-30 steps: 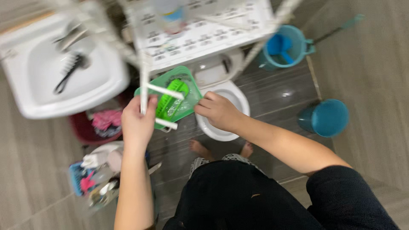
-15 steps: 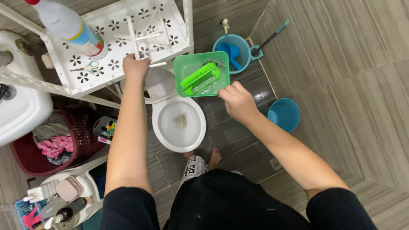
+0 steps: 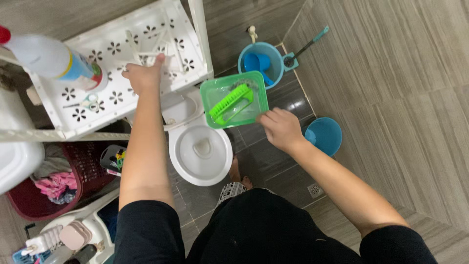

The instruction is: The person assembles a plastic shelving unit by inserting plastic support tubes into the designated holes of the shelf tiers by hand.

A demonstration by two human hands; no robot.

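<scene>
the green tray (image 3: 234, 100) with the brush (image 3: 230, 101) is now being held farther right by the right hand (image 3: 279, 128), while the white shelf (image 3: 117, 73) is being gripped by the left hand (image 3: 141, 76)

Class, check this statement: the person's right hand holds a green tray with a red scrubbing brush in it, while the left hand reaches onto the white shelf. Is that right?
Not quite: the brush is green, not red, as the head view shows. The rest stands: the right hand holds the green tray, and the left hand reaches onto the white shelf.
</scene>
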